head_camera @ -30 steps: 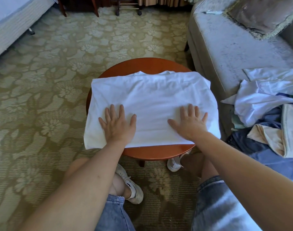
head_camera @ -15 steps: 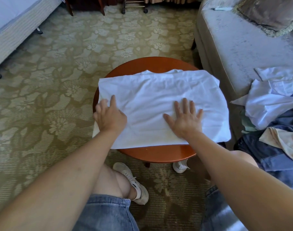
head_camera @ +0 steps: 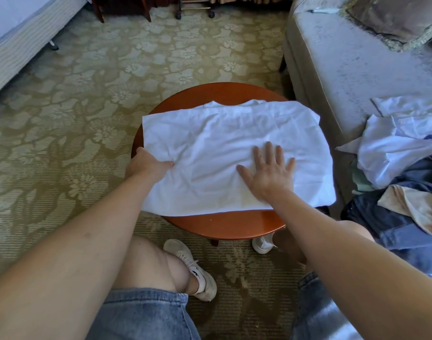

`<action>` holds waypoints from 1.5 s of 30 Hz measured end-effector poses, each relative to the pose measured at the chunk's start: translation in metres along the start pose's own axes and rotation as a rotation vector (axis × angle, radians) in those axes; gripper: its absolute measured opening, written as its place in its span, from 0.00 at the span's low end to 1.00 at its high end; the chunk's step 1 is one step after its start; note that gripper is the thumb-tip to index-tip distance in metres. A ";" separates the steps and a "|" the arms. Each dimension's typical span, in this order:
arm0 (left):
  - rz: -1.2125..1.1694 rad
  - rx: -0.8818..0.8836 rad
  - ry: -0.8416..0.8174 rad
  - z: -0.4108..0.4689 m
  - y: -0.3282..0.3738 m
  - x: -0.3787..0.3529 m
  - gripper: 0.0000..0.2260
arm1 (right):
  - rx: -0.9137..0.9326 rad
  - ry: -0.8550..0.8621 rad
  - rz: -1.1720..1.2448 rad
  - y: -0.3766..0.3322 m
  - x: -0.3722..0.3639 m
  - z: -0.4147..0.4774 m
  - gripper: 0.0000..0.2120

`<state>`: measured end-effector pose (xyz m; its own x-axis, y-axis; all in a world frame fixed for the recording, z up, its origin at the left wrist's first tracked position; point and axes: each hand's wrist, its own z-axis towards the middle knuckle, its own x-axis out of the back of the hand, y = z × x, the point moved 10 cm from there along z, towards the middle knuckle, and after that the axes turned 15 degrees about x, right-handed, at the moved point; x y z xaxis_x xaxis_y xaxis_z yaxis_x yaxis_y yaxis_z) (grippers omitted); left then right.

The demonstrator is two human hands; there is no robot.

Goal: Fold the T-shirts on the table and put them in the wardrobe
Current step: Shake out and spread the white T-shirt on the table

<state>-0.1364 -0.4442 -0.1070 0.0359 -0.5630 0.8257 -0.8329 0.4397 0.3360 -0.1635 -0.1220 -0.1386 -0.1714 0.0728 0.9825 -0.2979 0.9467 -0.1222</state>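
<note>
T-shirt on table | left hand grips edge | right hand flat atop | clothes pile on sofa

T-shirt on table; sofa right, bed left.
</note>
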 end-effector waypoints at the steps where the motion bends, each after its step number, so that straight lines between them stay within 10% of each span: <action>1: -0.029 -0.008 -0.024 0.001 0.001 0.000 0.38 | -0.002 0.005 -0.001 0.000 0.000 0.000 0.39; 6: -0.088 -0.165 -0.152 -0.004 0.010 -0.004 0.45 | 0.000 0.009 -0.003 0.000 0.001 -0.001 0.40; 15: -0.210 -0.354 -0.190 0.008 0.006 -0.005 0.12 | -0.011 -0.039 -0.023 0.000 -0.001 0.002 0.39; 27: -0.308 -0.223 -0.324 0.026 -0.007 0.066 0.19 | 0.092 -0.165 0.026 -0.069 -0.005 0.043 0.42; 38: -0.340 -0.472 -0.343 -0.087 0.113 0.062 0.22 | -0.155 0.383 0.611 0.029 0.063 -0.006 0.21; 45: -0.100 -0.574 -0.420 -0.164 0.190 -0.037 0.21 | -0.359 0.290 1.227 0.096 0.026 -0.032 0.25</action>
<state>-0.2051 -0.2251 0.0006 -0.2149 -0.7911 0.5727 -0.4111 0.6052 0.6817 -0.1664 -0.0189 -0.1208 0.0695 0.9634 0.2589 0.1792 0.2432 -0.9533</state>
